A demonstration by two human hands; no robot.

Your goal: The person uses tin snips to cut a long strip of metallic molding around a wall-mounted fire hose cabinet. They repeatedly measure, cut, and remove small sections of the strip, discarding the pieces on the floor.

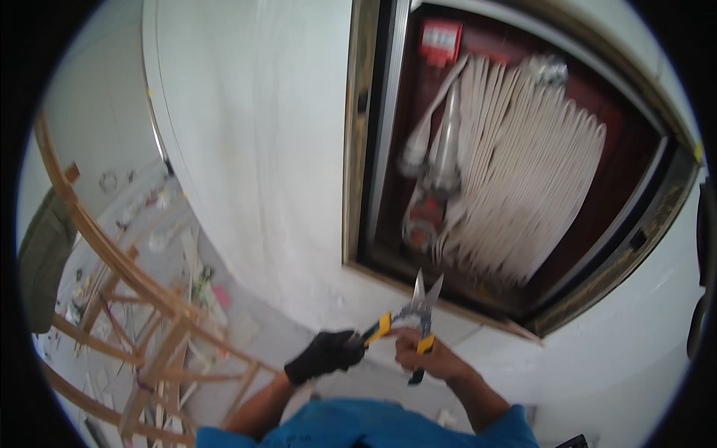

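The gloved left hand point(326, 357) and bare right hand point(432, 358) each grip one handle of the shears point(420, 311), blades parted, near the cabinet point(349, 187)'s lower edge. Above the hose point(523, 175), a red box point(439, 57) bears a white label point(441, 37), its print too blurred to read.

"Metals?"

"My snips point(423, 316): metal blades point(418, 289), lightly shiny, with smooth, plastic-looking grips point(384, 325). Nozzle point(449, 142): smooth metal, satin sheen."

"Fabrics?"

"My black glove point(325, 357): matt, cloth-like. My blue shirt point(351, 418): plain matt cloth. Folded hose point(534, 179): matt, cloth-like."

"Other surfaces?"

"I note a wooden frame point(158, 366), bare and unpolished, and a white wall point(261, 164), smooth, slightly glossy."
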